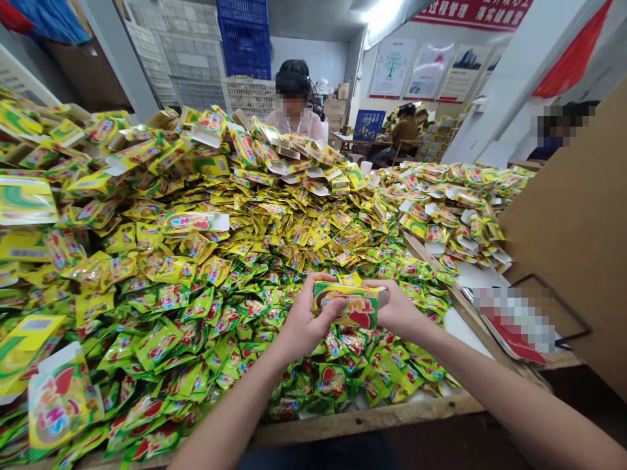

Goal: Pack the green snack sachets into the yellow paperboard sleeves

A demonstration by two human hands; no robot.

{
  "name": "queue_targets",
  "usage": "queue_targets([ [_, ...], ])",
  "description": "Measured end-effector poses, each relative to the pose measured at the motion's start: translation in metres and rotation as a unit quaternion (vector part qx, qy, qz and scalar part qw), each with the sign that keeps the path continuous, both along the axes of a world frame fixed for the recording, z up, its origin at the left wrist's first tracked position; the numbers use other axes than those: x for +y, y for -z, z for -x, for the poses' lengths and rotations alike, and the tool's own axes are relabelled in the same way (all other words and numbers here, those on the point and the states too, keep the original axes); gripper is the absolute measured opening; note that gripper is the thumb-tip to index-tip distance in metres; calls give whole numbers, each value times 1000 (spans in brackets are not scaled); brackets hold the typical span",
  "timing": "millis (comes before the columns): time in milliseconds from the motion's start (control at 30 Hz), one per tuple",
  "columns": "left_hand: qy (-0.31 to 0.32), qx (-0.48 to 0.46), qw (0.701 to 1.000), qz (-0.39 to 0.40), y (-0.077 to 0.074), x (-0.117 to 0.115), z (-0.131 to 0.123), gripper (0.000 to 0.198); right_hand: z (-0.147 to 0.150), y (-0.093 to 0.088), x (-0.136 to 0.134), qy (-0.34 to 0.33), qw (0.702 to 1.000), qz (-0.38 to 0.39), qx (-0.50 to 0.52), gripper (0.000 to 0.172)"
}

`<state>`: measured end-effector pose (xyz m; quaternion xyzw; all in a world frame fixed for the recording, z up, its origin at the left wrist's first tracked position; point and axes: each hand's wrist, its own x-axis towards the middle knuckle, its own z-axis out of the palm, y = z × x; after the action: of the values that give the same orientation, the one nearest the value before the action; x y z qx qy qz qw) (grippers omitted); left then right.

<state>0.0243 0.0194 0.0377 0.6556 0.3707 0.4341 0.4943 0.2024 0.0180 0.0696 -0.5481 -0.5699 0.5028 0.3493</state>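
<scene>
Between my two hands is a small yellow and green candy box point(350, 304) with a watermelon picture, held above the heap. My left hand point(311, 313) grips its left end, thumb across the printed front. At the right end, beside a pale flap, my right hand point(394, 307) is closed on the box; some of its fingers are hidden behind it. Below and around lie many green candy packets point(196, 339), with yellow candy packets point(294, 222) further back.
Cartons are heaped at the back point(147, 153) and at the right point(441, 202). A wooden rim point(382, 418) edges the table. A red and white booklet point(514, 326) lies by a cardboard sheet point(578, 215). A person point(294, 111) sits opposite; others are behind. Crates point(245, 46) stand stacked.
</scene>
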Motion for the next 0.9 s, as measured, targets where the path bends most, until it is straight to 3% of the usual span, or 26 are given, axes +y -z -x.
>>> queue_targets([
  [200,-33,-14,999,-19,3,0,-3,27,-24,6,-11,-71,988,78,113,42],
  [400,39,-45,996,67,6,-2,-6,37,-16,12,-20,9,996,37,86,40],
  [600,-4,-63,997,49,10,-7,-16,36,-5,22,-26,46,994,32,98,46],
  [667,-10,-43,998,45,12,-7,-18,35,-10,30,-24,30,992,64,105,46],
  [733,23,-10,998,58,14,-5,-18,37,-24,31,-15,-10,989,114,94,44],
  [767,49,3,997,65,15,-3,-17,41,-35,26,-6,-22,988,129,77,43],
  [833,79,6,995,68,15,1,-15,50,-65,3,18,19,996,87,11,37],
  [867,69,-3,996,62,15,3,-13,55,-83,-15,33,88,995,17,-34,32],
  [900,43,-15,998,53,14,6,-11,59,-100,-34,47,185,975,-90,-83,28],
])
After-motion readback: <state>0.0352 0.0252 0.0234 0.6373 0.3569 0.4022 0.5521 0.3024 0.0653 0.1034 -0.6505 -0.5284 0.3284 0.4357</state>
